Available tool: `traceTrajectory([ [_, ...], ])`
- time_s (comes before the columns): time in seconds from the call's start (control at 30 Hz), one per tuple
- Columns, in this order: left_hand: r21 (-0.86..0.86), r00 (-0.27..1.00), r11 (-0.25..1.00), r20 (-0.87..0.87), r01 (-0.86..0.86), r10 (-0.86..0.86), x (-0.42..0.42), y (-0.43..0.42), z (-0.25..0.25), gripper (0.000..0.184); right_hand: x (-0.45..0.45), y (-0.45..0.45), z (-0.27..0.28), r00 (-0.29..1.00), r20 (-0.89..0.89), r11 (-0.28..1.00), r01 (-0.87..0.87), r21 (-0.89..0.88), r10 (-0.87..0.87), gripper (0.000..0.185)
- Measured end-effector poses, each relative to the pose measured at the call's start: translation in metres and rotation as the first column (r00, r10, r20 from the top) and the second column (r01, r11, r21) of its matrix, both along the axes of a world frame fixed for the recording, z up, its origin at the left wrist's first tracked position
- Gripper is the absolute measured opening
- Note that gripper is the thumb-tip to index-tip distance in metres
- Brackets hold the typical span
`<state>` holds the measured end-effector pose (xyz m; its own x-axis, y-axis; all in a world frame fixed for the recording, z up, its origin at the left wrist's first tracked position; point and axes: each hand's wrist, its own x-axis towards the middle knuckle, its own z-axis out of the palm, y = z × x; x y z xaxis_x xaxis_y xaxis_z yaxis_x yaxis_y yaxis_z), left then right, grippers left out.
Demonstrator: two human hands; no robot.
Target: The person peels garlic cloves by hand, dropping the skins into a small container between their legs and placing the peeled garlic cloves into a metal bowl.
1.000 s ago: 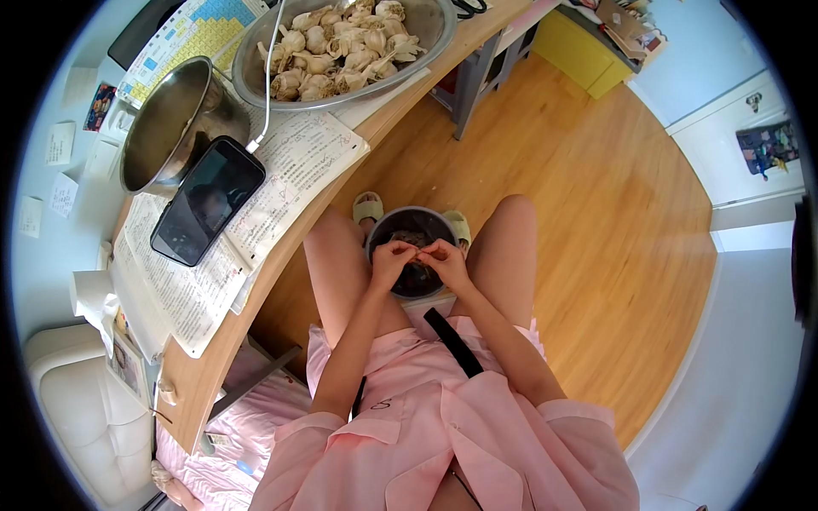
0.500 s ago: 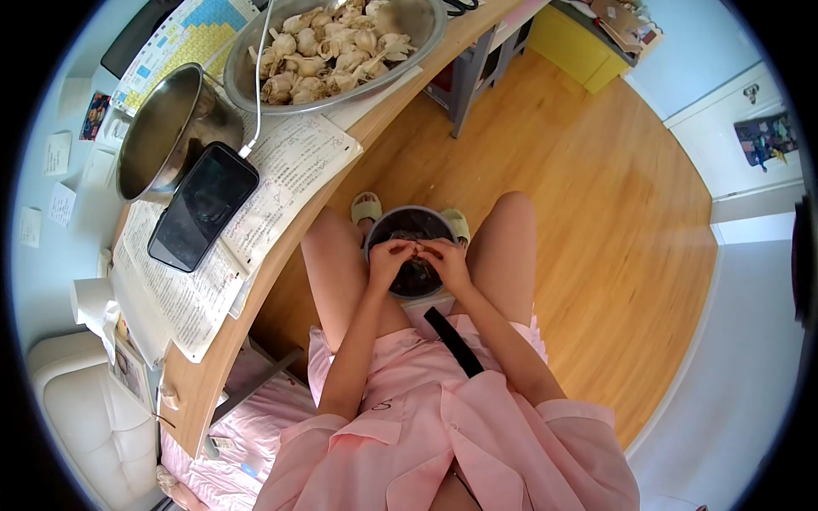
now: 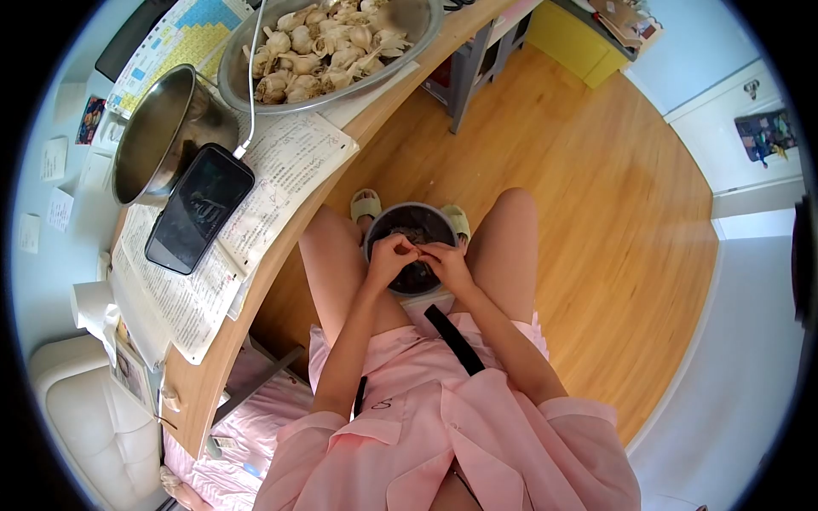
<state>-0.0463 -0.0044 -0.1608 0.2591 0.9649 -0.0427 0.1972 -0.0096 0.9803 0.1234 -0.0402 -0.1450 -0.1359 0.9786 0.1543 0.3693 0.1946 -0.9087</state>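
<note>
My left hand (image 3: 394, 261) and my right hand (image 3: 445, 262) meet above a dark round bin (image 3: 442, 223) that stands between my knees. Fingertips of both hands are pinched together on a small piece, apparently a garlic clove (image 3: 417, 250), mostly hidden by the fingers. Dark and greyish scraps (image 3: 411, 232) lie inside the bin. On the desk to the upper left, a large metal basin (image 3: 426, 43) holds many garlic bulbs (image 3: 328, 49). Beside it is a deep steel pot (image 3: 158, 128), whose contents I cannot make out.
A phone (image 3: 200, 209) with a white cable (image 3: 253, 94) lies against the pot on printed papers (image 3: 294, 162). The desk edge (image 3: 281, 264) runs past my left knee. A tissue roll (image 3: 92, 305) is at the far left. A yellow box (image 3: 571, 43) stands beyond the wooden floor (image 3: 596, 221).
My left fingers have lifted and bent slightly, while the right hand stays almost in place. Both hands remain together over the bin. The view has shifted a little.
</note>
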Motion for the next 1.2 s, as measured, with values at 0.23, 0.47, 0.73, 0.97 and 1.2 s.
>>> traceTrajectory([
  [0.23, -0.080, 0.989, 0.988, 0.054, -0.135, 0.139, 0.006, -0.004, 0.002, 0.007, -0.005, 0.000, -0.006, 0.998, -0.050, 0.996, 0.044, -0.077, -0.048, 0.023],
  [0.47, -0.324, 0.912, 0.920, 0.266, -0.222, 0.313, 0.009, -0.007, -0.010, 0.009, -0.007, 0.001, -0.016, 0.991, -0.116, 0.988, 0.053, -0.147, -0.070, 0.023],
  [0.73, -0.475, 0.878, 0.850, 0.278, -0.227, 0.390, 0.005, -0.005, -0.013, 0.011, -0.007, 0.001, -0.046, 0.738, -0.632, 0.891, -0.096, -0.445, -0.236, 0.029],
  [0.97, -0.538, 0.799, 0.733, 0.167, -0.417, 0.577, 0.004, -0.003, -0.029, 0.015, -0.013, 0.002, -0.042, 0.711, -0.658, 0.914, -0.053, -0.401, -0.248, 0.024],
  [1.2, 0.042, 0.886, 0.926, -0.278, -0.375, 0.371, 0.009, -0.001, -0.027, 0.008, 0.002, 0.006, -0.049, 0.740, -0.606, 0.859, -0.077, -0.506, -0.291, 0.031],
])
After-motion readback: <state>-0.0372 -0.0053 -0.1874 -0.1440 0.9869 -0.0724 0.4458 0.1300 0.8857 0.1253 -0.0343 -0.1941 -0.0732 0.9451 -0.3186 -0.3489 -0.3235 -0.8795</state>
